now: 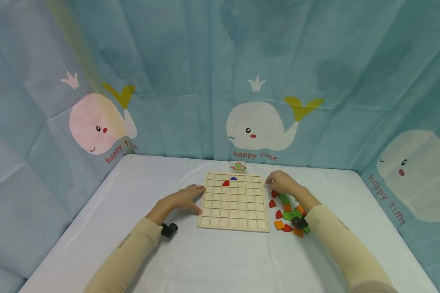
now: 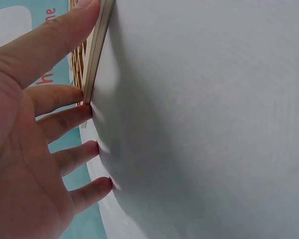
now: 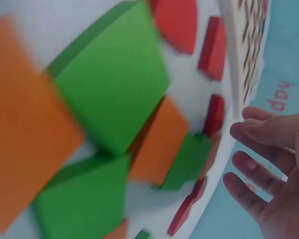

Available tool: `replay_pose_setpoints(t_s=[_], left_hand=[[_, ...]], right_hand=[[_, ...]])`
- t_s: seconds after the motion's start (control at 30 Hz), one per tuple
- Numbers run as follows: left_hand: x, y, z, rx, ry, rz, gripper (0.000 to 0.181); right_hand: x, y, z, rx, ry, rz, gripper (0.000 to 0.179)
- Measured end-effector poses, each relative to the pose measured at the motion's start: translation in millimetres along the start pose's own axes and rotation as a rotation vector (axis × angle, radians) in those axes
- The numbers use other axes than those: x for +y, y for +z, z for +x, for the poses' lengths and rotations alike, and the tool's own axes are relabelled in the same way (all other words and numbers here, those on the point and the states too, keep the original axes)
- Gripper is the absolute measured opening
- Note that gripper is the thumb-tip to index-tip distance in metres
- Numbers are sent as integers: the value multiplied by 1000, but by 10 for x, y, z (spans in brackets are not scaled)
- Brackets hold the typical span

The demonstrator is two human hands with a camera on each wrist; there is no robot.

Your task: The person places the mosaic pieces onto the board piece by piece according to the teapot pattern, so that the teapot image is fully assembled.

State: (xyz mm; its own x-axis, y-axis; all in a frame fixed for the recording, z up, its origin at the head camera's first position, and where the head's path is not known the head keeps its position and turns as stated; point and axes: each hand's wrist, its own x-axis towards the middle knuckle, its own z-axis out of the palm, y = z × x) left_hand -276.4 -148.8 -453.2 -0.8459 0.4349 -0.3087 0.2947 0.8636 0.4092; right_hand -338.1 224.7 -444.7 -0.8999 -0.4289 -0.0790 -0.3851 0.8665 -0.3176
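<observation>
A wooden grid board point(image 1: 233, 229) lies on the white table in the head view. Set in its upper cells are a red quarter-circle piece point(image 1: 225, 184) and a blue half-circle piece point(image 1: 233, 179). At the board's left side rests my left hand point(image 1: 183, 198), fingers spread and thumb along the edge; the left wrist view shows its fingertips point(image 2: 87, 110) right at the board's rim. My right hand point(image 1: 281, 182) hovers by the upper right corner, its fingers loosely bent, nothing visible between them in the right wrist view. Below it lie loose red quarter-circle pieces point(image 1: 272, 203).
Several green squares point(image 1: 287, 215) and orange squares point(image 1: 279, 225) are scattered right of the board, partly under the right wrist. A small pattern card point(image 1: 238, 167) stands behind the board. A light blue curtain point(image 1: 176, 122) with whale prints hangs around the table.
</observation>
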Motion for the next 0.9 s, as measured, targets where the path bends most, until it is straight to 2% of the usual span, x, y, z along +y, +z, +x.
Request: replay_pose_setpoints(t_s=[0.23,0.47,0.9], left_hand=[[-5,-6,0,5,7,-3,90],[-8,6,-3,6,-4,-19,91],[-12,8,-24,12,18,-30,90]], right_hand=[[137,-17,-76,-44,58,-7,19],[222,-29,-148,-84,164,26,23],[350,-42,-259,-88,205,30,24]])
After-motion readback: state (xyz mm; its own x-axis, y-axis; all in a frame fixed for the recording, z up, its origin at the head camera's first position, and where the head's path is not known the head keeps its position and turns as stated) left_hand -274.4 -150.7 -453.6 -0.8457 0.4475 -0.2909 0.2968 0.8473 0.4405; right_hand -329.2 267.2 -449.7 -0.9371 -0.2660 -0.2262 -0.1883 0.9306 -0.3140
